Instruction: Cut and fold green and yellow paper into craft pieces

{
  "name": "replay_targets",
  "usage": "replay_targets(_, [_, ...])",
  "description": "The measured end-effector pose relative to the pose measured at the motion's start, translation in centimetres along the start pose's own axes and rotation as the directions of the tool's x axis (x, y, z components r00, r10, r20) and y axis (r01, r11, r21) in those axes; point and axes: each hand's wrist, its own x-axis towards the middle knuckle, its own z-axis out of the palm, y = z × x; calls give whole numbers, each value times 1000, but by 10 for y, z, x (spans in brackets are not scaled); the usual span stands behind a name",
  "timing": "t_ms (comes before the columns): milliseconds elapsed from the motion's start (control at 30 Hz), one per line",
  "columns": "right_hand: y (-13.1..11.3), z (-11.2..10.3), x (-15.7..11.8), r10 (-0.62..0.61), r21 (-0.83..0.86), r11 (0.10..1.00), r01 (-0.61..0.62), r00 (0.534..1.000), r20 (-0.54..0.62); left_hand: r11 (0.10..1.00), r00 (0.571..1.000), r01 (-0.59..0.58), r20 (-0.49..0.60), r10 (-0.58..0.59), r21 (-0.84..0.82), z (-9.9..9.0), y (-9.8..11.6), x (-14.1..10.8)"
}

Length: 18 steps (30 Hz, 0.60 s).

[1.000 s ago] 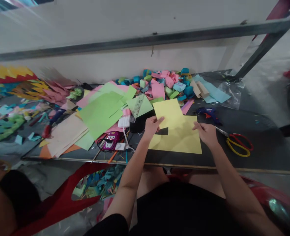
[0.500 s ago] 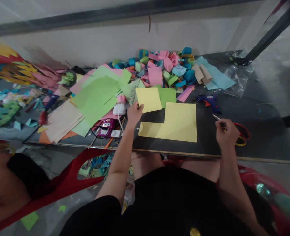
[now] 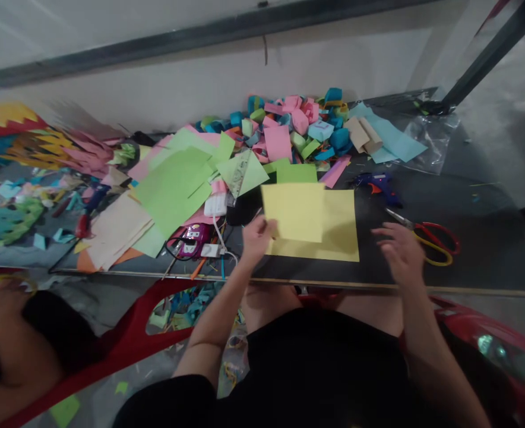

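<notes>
My left hand pinches the left edge of a small yellow paper piece. That piece is held over a larger yellow sheet, hiding much of its left side. To the right, my right hand is in the air above the dark table, fingers apart and holding nothing. Beside it lie scissors with one red and one yellow handle, blades pointing up and left. A blue glue gun rests just beyond the scissors.
Folded paper pieces form a colourful heap at the back. Green sheets and pale sheets spread leftward, near a purple power strip. Another person's arm shows at lower left. The table edge runs before my lap.
My left hand has brought the small yellow piece down and right over the larger sheet. My right hand has let go of the scissors, which now lie on the table.
</notes>
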Motion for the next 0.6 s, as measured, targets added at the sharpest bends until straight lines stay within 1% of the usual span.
replay_targets(33, [-12,15,3,-20,73,997,12,994,108,1000,998,22,61,-23,11,13,0,-8])
replay_targets(67, [-22,30,9,-25,103,995,10,989,147,999,996,16,87,-20,45,20,1,-13])
replay_targets(100, [-31,45,17,-9,113,994,-6,991,136,995,997,-9,78,0,104,23,2,-15])
replay_targets(133, [-38,59,28,20,109,994,-30,995,96,982,999,-41,39,35,185,19,2,-14])
replay_targets(167, [-45,72,41,43,73,996,-49,995,88,958,997,-71,-16,78,276,10,1,-12])
replay_targets(200, [-51,86,57,35,8,999,-36,991,129,926,988,-84,-87,124,368,-4,-1,-9])
replay_targets(233, [-57,100,75,2,-78,997,14,980,198,895,977,-82,-142,159,438,-20,-4,-8])
replay_targets(267, [-63,113,93,-33,-172,982,83,961,276,883,965,-58,-200,169,466,-38,-8,-8])
replay_targets(300, [-69,127,110,-55,-253,956,147,940,337,887,953,-23,-258,159,461,-56,-13,-10])
replay_targets(333, [-75,141,125,-62,-319,928,191,926,373,892,940,13,-310,144,452,-72,-19,-14])
replay_targets(400, [-85,166,145,-88,-389,885,255,914,396,903,899,81,-422,116,423,-99,-31,-27])
replay_targets(433, [-89,177,149,-109,-386,879,278,907,406,909,886,103,-453,101,403,-108,-35,-34])
replay_targets(500, [-95,193,143,-146,-315,895,315,876,460,923,873,127,-482,70,364,-117,-42,-46])
replay_targets(567, [-100,200,125,-184,-197,924,329,831,525,934,874,139,-484,40,329,-117,-44,-51])
replay_targets(600, [-103,200,113,-199,-141,936,322,817,542,940,874,142,-485,28,310,-114,-44,-51])
